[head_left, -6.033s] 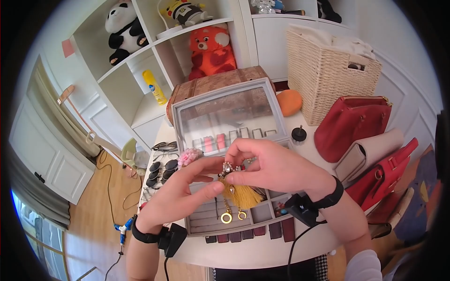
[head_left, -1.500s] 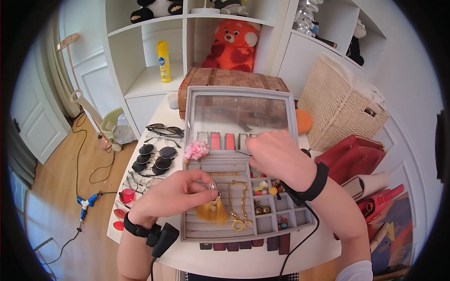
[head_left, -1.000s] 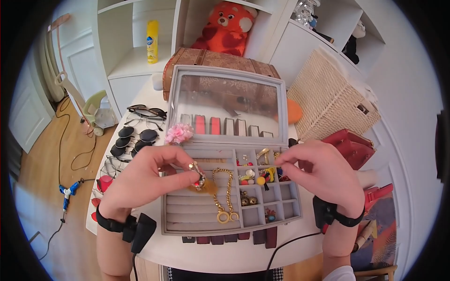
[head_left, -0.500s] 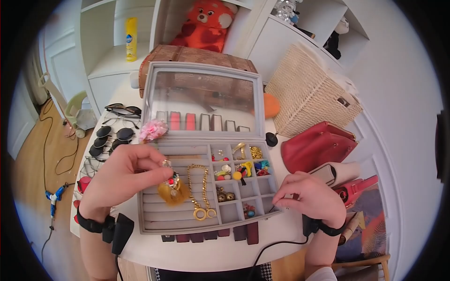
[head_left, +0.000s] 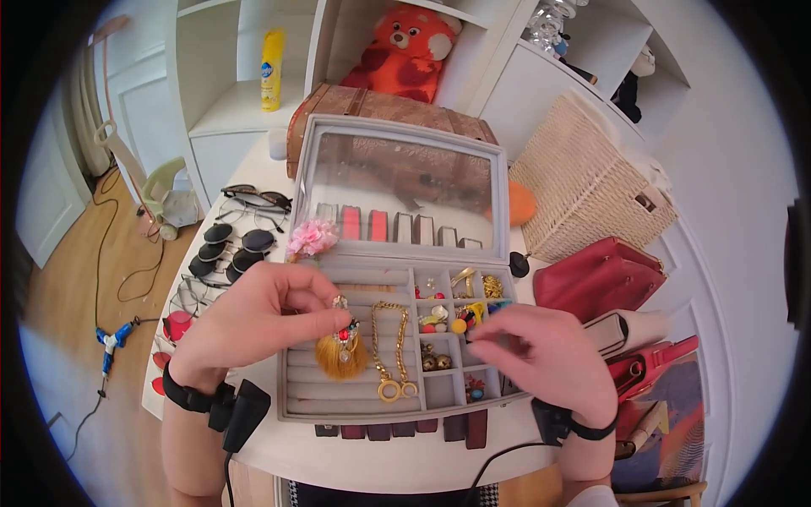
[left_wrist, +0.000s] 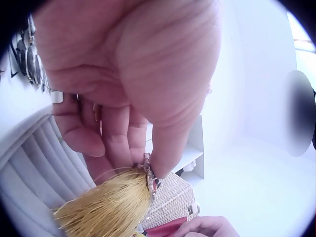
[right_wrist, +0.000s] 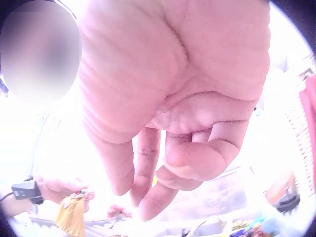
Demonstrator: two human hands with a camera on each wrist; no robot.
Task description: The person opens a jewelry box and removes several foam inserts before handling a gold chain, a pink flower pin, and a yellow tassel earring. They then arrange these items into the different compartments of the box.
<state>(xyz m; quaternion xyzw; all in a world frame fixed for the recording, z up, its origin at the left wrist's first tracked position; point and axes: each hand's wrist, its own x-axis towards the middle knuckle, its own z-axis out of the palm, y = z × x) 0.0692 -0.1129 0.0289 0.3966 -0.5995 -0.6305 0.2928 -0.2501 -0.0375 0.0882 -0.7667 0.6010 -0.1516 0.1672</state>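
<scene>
In the head view my left hand [head_left: 249,317] pinches a tassel earring [head_left: 340,359] by its jewelled top between thumb and fingers. Its golden-yellow tassel [left_wrist: 108,205] hangs down over the ring rolls of an open grey jewellery box [head_left: 355,417]. A gold chain [head_left: 404,338] with two ring ends lies on those rolls, right of the tassel. My right hand [head_left: 545,351] is over the box's small compartments, fingers loosely bent, and nothing shows between them in the right wrist view. Beads and gold bells [head_left: 436,362] sit in compartments; some are hidden under this hand.
The glass lid [head_left: 401,182] stands raised, a pink flower [head_left: 312,238] at its left hinge side. Sunglasses [head_left: 253,240] line the table's left. Red bags [head_left: 600,275] and a woven basket [head_left: 583,177] stand right. Dark strips [head_left: 477,429] lie along the box's front.
Earlier both hands were at the earring; the right hand then left it, went to the back compartments, down to the box's front right, and now back over the compartments. The left keeps the earring.
</scene>
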